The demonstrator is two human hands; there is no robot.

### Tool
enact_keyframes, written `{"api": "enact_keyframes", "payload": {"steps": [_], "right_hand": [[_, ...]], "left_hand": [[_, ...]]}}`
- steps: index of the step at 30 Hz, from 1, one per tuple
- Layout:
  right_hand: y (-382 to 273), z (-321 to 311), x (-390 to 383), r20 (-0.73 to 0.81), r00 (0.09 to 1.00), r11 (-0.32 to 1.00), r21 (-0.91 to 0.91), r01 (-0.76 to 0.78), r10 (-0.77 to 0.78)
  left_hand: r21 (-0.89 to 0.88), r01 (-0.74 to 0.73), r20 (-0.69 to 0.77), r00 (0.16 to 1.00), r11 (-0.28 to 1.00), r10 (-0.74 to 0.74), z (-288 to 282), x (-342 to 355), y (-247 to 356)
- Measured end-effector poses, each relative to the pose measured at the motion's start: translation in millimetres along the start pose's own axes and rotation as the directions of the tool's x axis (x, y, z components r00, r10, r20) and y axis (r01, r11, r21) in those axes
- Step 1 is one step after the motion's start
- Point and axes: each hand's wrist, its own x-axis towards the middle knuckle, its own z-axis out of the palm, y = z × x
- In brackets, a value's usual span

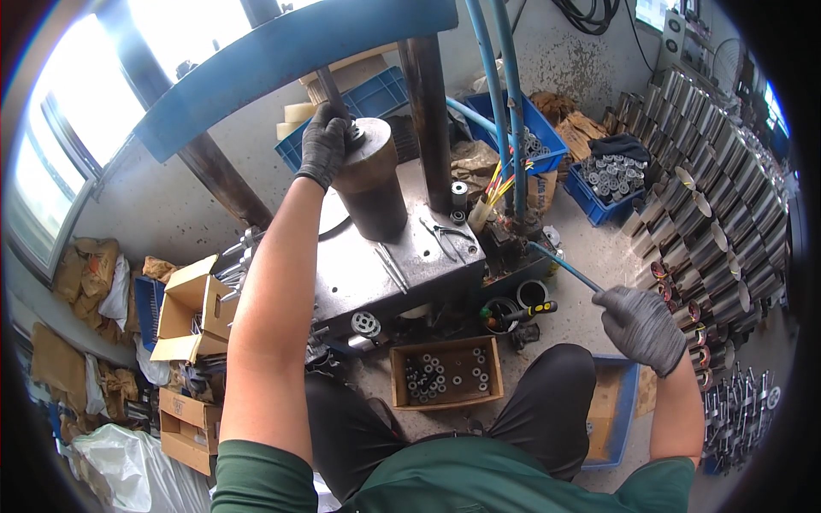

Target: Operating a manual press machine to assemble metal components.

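Note:
My left hand (323, 150), in a grey glove, reaches to the top of a thick metal cylinder (376, 201) that stands on the steel bed (342, 274) of a press. Its fingers are closed around the lower end of a metal rod (331, 91), beside a small round metal part (355, 135) on the cylinder's top face. What lies under the palm is hidden. To the right, my gloved right hand (641, 329) is wrapped around the end of a blue lever (564, 267), which slopes up to the pump unit (517, 252) beside the press.
The blue crossbeam (291, 64) arches overhead between dark posts (425, 124). Pliers (445, 238) and metal pins (392, 267) lie on the bed. A wooden box (446, 373) of small rings sits between my legs. Stacked metal tubes (710, 222) line the right; cardboard boxes (192, 312) stand left.

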Motion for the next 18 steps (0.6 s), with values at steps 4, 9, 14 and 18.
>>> {"api": "enact_keyframes", "payload": {"steps": [4, 9, 14, 18], "right_hand": [[2, -24, 77, -0.541, 0.831, 0.984, -0.175, 0.042, -0.132], [26, -47, 176, -0.653, 0.753, 0.995, -0.091, 0.028, -0.081], [33, -52, 214, -0.546, 0.838, 0.985, -0.137, -0.106, 0.015], [20, -55, 216, -0.468, 0.881, 0.985, -0.102, -0.140, 0.077]], "left_hand": [[-0.012, 0.014, 0.003, 1.000, 1.000, -0.014, 6, 2, -2], [0.165, -0.018, 0.052, 0.999, 0.986, 0.009, 0, 8, -12], [0.141, 0.004, 0.120, 0.993, 0.990, -0.021, 4, -1, -8], [0.501, -0.268, 0.138, 0.963, 0.823, 0.230, -3, -10, -20]]}}
